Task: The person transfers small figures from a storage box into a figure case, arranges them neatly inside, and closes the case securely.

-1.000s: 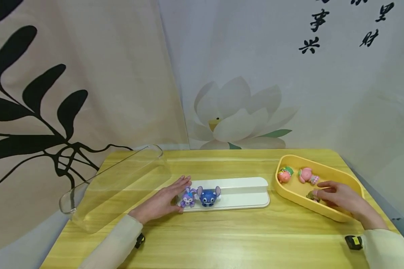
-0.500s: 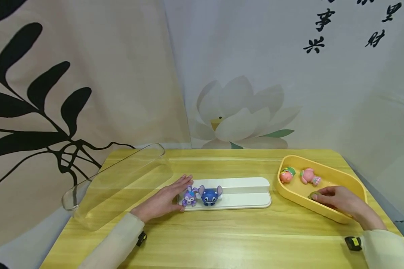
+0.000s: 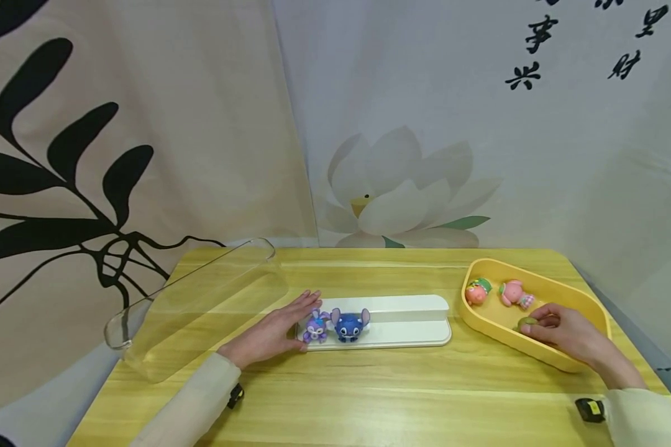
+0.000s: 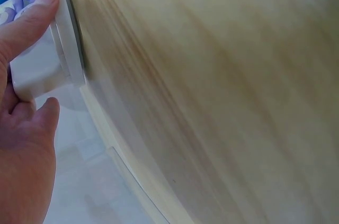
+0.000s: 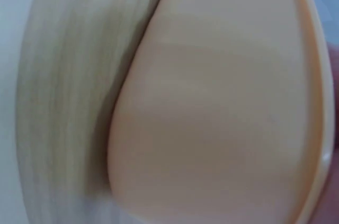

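My left hand (image 3: 268,335) holds the left end of a long white stepped display base (image 3: 402,335), its thumb (image 4: 39,15) at the front edge. Right beside that hand stand a purple rabbit-like figurine (image 3: 315,328) and a blue big-eared figurine (image 3: 349,326) on the base's lower step. Inside a yellow tray (image 3: 514,338), my right hand (image 3: 565,335) pinches a small olive-green figurine (image 3: 525,322), mostly hidden by the fingers. Also in the tray are a pink figurine with a green top (image 3: 477,291) and a pink figurine lying down (image 3: 515,293).
A clear plastic cover (image 3: 201,310) leans at the table's left edge and partly overhangs it. All of this rests on a wooden table (image 3: 380,397). A printed curtain (image 3: 402,93) hangs behind the table.
The right fingers have closed around the olive-green figurine, which has shifted slightly within the tray. The left hand stays at the base's end, and the head view has shifted slightly.
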Demonstrator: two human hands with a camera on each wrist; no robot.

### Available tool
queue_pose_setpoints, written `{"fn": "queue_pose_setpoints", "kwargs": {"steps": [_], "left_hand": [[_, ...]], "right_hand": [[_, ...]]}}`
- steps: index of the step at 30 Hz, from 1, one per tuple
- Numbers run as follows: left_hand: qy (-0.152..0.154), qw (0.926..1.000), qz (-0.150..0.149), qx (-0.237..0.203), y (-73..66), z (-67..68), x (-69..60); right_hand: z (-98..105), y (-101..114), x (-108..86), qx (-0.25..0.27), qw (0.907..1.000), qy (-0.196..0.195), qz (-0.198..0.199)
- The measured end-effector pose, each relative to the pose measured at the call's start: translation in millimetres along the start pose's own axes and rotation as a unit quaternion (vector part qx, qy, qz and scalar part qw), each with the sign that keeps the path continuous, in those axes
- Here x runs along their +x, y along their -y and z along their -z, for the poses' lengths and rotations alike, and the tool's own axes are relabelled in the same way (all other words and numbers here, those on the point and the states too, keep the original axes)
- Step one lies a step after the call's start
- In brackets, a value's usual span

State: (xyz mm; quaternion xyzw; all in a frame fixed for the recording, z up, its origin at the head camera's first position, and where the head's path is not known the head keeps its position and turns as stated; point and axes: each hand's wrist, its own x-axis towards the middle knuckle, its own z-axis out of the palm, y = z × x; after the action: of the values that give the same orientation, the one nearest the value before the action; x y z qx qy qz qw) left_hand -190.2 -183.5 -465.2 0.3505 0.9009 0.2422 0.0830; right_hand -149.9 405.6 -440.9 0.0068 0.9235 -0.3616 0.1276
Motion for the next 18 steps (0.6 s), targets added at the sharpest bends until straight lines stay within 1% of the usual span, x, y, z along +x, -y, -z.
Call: {"fn": "queue_pose_setpoints", "kwargs": {"steps": [7, 10, 13, 18], "left_hand": [[0.001, 1.0000, -0.002, -0.002, 0.9, -0.1, 0.4], [0.002, 1.0000, -0.004, -0.006, 0.8, -0.1, 1.1], [0.002, 1.0000, -0.004, -0.006, 0.9, -0.3, 1.1], [0.000, 1.0000, -0.006, -0.001, 0.9, -0.4, 0.3]], "right_hand": [[3.6, 4.4, -7.7, -0.012, 0.9968, -0.074, 0.030], [5.6, 8.6, -10.8, 0.005, 0.9946, -0.098, 0.033], [5.8, 14.4, -13.5, 0.026, 0.9926, -0.114, 0.032], [-0.9, 29.1, -19.0, 0.074, 0.9861, -0.142, 0.046]]}}
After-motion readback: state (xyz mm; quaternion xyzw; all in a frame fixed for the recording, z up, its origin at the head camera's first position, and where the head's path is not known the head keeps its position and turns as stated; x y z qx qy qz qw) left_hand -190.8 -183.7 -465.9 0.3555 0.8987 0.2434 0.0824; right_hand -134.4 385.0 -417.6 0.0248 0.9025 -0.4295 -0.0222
